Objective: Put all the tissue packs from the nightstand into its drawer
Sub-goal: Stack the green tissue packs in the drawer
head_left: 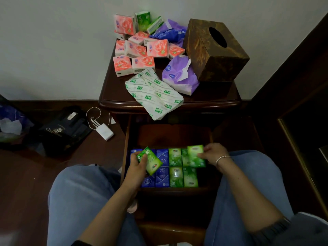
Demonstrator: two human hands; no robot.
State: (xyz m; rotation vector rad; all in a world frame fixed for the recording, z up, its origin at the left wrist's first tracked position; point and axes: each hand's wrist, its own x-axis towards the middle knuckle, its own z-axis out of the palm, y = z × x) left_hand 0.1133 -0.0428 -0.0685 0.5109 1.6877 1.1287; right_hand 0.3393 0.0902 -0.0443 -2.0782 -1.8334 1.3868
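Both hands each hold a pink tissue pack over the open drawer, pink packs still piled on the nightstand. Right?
Not quite. The head view shows both held packs are green: left hand grips a green pack, right hand another green pack. The rest stands: drawer open, pink packs on the nightstand.

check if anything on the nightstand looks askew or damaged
Two things stand out. The white ROYO-printed soft tissue pack hangs past the dark wooden nightstand's front edge, above the open drawer. The purple soft tissue pack beside the brown tissue box is torn open.
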